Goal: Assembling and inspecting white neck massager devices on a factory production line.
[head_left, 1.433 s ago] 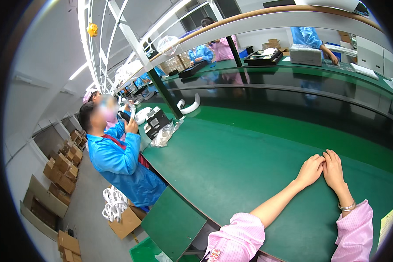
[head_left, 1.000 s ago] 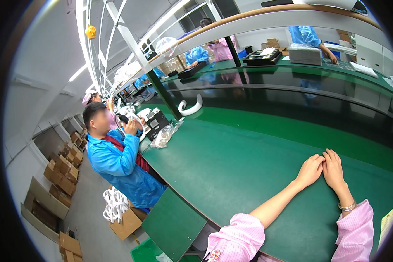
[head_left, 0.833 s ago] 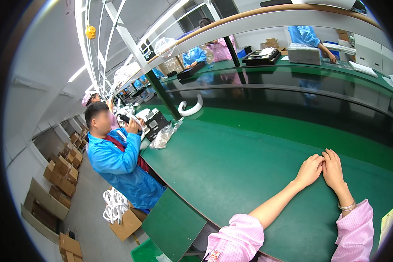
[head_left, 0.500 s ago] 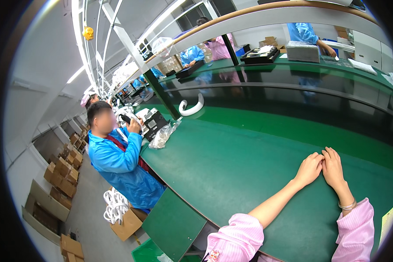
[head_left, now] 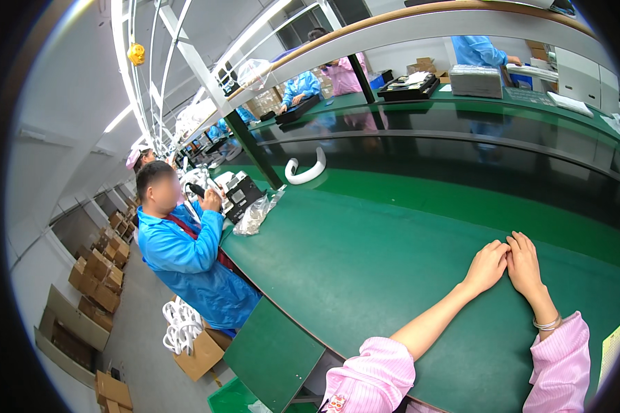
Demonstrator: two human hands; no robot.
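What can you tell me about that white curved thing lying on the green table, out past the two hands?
The white C-shaped band looks like smooth, glossy plastic, bent into an open arc with rounded ends, the gap facing up and away in the head view. It lies on the green table mat, near the dark strip behind it and beside the green upright post. Nothing holds it; the left hand and right hand rest flat, far nearer the person.

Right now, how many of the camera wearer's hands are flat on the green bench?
2. The left hand and right hand both lie palm-down and empty on the green bench, side by side, touching at the fingers.
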